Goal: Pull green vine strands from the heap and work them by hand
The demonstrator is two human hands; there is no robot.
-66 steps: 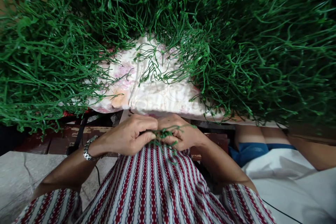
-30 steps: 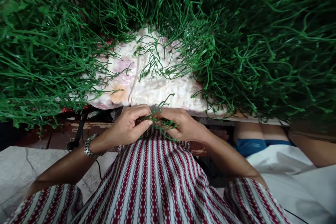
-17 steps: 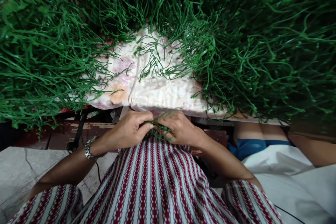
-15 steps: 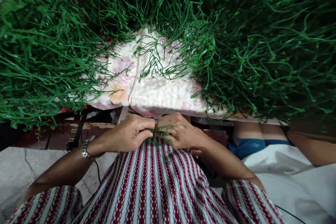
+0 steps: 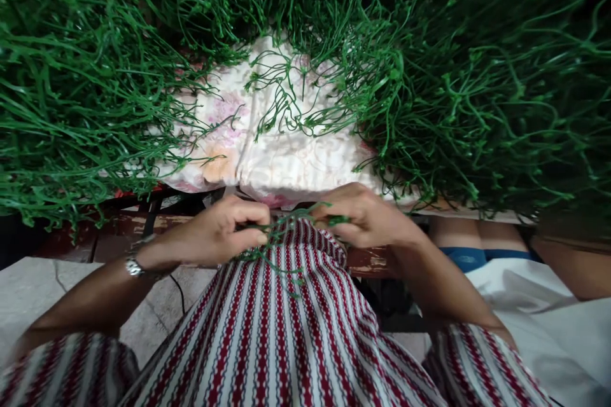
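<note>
Above my lap, my left hand (image 5: 231,229) pinches a thin, branching green plastic plant stem (image 5: 277,261), whose thin ends hang down over my striped clothing. A short gap away, my right hand (image 5: 365,216) is closed on a green plastic stem piece (image 5: 338,220). Thin green strands stretch across between the two hands; I cannot tell whether they are one piece or two. Both hands are just in front of the table edge, slightly blurred.
A table with a flowered white cover (image 5: 305,165) stands ahead. Large heaps of similar green stems (image 5: 71,108) lie left, behind and right (image 5: 458,114), with a few loose stems (image 5: 281,108) between them. Another person's legs (image 5: 477,235) and white cloth (image 5: 520,292) are close at right.
My hands, close together before, have moved apart, the left one leftward and the right one to the right and up. Green stem strands now show between them.
</note>
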